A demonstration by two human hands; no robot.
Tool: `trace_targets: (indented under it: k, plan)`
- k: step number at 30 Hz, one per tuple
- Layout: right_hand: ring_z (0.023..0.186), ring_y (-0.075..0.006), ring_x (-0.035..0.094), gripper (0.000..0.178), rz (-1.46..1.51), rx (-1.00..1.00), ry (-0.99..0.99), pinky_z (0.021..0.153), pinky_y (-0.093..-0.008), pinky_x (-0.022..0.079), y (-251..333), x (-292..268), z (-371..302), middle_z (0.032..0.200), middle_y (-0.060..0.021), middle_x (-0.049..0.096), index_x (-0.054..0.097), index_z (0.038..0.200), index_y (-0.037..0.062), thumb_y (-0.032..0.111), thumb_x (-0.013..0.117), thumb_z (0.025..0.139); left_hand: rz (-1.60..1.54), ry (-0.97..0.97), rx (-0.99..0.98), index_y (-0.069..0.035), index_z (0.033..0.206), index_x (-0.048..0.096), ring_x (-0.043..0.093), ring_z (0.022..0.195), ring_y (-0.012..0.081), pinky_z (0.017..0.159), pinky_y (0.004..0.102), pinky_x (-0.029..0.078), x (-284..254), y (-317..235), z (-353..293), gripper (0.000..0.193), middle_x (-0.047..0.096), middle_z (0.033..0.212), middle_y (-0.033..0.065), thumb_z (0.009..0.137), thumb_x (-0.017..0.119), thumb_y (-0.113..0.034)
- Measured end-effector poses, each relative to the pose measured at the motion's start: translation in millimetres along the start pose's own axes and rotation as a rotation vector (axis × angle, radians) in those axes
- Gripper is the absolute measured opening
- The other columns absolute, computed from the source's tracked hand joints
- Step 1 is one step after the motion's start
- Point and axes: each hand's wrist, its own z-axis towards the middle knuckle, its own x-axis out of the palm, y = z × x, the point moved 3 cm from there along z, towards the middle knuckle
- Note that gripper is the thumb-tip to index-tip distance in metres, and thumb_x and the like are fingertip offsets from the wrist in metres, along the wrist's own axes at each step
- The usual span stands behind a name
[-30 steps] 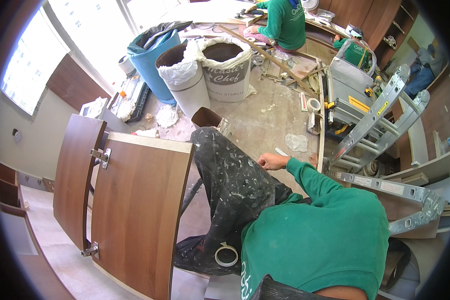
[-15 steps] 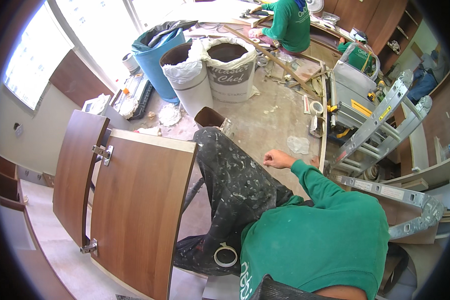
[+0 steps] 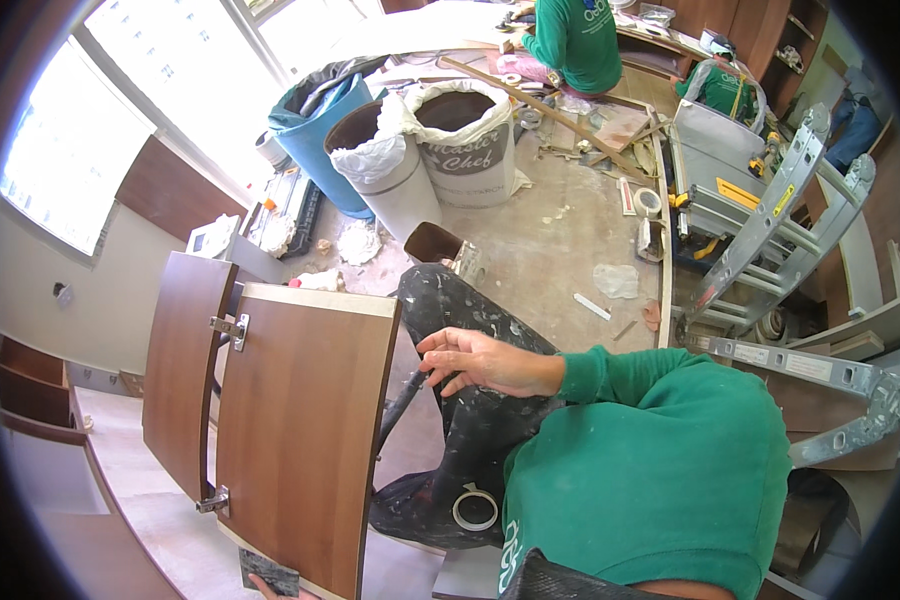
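My right hand is over my paint-spotted black trouser leg, fingers loosely apart and holding nothing. It is just right of the top corner of a brown wood-grain panel with a pale raw edge. A second brown panel joins it by two metal hinges. At the bottom edge of the picture, my left hand shows only its fingers. They hold a dark grey speckled piece of sandpaper by the panel's lower edge. A pale tape ring lies against my trousers.
Two white bins and a blue bin stand ahead, with a small open brown box nearer. An aluminium ladder is at right. Two co-workers in green are at the back. Scraps litter the floor.
My right hand has moved left from above the floor to over my leg, its fingers opening. My left fingers and the sandpaper have come into view at the bottom. A white strip now shows on the floor.
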Motion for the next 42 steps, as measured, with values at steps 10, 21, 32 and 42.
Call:
trace_targets:
  k: [10, 21, 32, 42]
  plan:
    - [0.107, -0.0087, 0.060, 0.041, 0.170, -0.145, 0.096, 0.090, -0.0274, 0.051, -29.3, 20.0, 68.5, 0.122, 0.0004, 0.067, 0.064, 0.134, 0.0067, 0.028, 0.072, 0.100, 0.140, 0.194, -0.097, -0.013, 0.156, 0.042, 0.040, 0.142, 0.0287, 0.120, 0.0473, 0.030, 13.0, -17.1, 39.0, 0.085, 0.043, 0.157, 0.0099, 0.092, 0.062, -0.067]
    - [0.110, -0.0175, 0.068, 0.053, 0.124, -0.378, 0.058, 0.089, -0.0375, 0.060, -16.9, 31.3, 69.6, 0.127, -0.0099, 0.067, 0.049, 0.144, 0.0026, 0.020, 0.068, 0.098, -0.129, 0.155, 0.000, -0.004, 0.154, 0.042, 0.044, 0.140, 0.0283, 0.118, 0.0428, 0.034, 56.3, -31.6, -28.8, 0.072, 0.042, 0.158, 0.0115, 0.100, 0.061, -0.048]
    - [0.091, -0.0143, 0.067, 0.021, 0.051, -0.445, 0.062, 0.076, -0.0329, 0.053, 66.1, -9.8, 111.4, 0.100, -0.0012, 0.070, 0.067, 0.106, 0.0100, 0.027, 0.068, 0.095, -0.497, -0.047, 0.152, 0.005, 0.150, 0.043, 0.047, 0.139, 0.0283, 0.120, 0.0414, 0.035, 104.4, -32.1, -183.3, 0.060, 0.045, 0.156, 0.0151, 0.104, 0.063, -0.027]
    - [0.085, -0.0190, 0.069, 0.038, -0.151, -0.294, 0.245, 0.080, -0.0338, 0.056, 149.9, -12.9, 233.3, 0.100, -0.0080, 0.072, 0.066, 0.115, 0.0008, 0.033, 0.054, 0.098, -0.605, 0.163, 0.077, 0.014, 0.147, 0.038, 0.044, 0.143, 0.0414, 0.124, 0.0516, 0.035, 147.2, 25.2, -287.1, 0.064, 0.043, 0.152, 0.0309, 0.105, 0.060, -0.029]
